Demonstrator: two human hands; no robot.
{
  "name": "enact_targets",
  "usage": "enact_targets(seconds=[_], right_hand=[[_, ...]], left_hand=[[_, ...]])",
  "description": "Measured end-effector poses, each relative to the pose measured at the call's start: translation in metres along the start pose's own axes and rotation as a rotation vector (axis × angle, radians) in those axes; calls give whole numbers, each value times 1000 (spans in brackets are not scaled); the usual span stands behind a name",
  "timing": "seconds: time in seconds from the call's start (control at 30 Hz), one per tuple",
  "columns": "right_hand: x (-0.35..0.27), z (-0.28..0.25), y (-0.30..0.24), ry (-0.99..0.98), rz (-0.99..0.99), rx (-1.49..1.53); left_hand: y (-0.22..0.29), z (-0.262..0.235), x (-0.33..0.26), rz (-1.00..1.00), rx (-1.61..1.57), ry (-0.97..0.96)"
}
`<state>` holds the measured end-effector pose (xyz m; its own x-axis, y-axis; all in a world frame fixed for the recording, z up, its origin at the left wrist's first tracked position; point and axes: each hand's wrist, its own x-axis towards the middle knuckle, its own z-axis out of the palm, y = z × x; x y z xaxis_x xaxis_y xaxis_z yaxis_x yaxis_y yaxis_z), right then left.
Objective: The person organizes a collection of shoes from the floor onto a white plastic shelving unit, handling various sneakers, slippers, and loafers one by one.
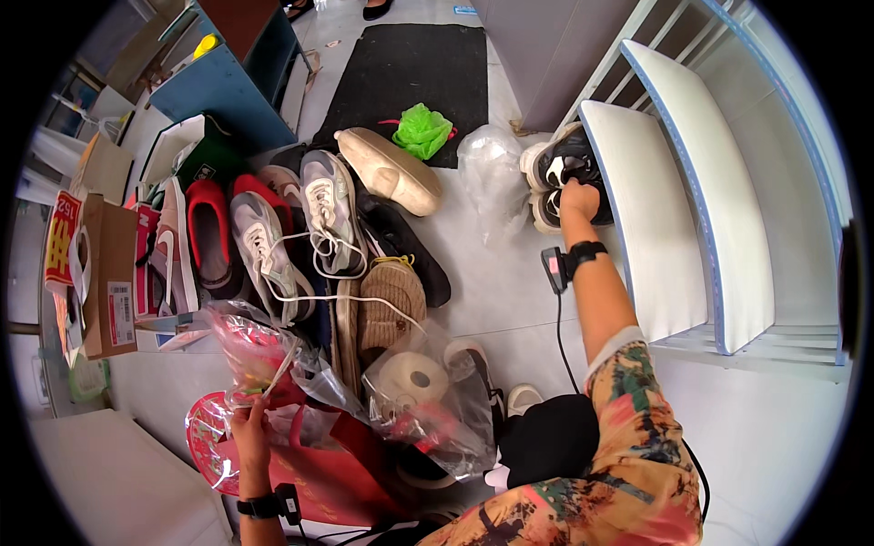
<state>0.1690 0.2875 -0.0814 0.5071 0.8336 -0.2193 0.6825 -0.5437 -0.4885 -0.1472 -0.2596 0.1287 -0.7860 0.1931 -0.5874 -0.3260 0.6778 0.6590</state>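
Observation:
My right hand (580,200) reaches to the low white rack with its fingers closed at the opening of a black sneaker (569,159) with white trim. The pair stands side by side, toes partly hidden under the shelf board. At the lower left, my left hand (249,423) pinches the gathered, whitish top of a clear plastic bag (250,341) with red things inside. Right under that hand are a red bag (332,464) and a round red patterned fan-like disc (211,446). Between my hands lies a heap of shoes, among them grey sneakers (330,214) with long white laces.
White slanted shelf boards (651,218) rise at the right. A crumpled clear bag (492,177) and a bright green bag (422,132) lie ahead, near a black mat (410,68). Another clear bag holds a paper roll (414,375). Cardboard boxes (114,282) stand at the left.

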Motion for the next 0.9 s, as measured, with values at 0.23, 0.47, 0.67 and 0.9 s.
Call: enact_targets(seconds=[0.23,0.47,0.67,0.9], right_hand=[[-13,12,16,-14,-23,206],[14,1,-30,279,-118,10],[103,-22,-39,392,-299,-110],[16,-45,-39,306,-606,-126]], left_hand=[[-15,-13,12,-18,-27,41],[-25,-10,10,-29,-109,18],[-29,12,11,-9,-126,-27],[-13,12,15,17,-64,4]])
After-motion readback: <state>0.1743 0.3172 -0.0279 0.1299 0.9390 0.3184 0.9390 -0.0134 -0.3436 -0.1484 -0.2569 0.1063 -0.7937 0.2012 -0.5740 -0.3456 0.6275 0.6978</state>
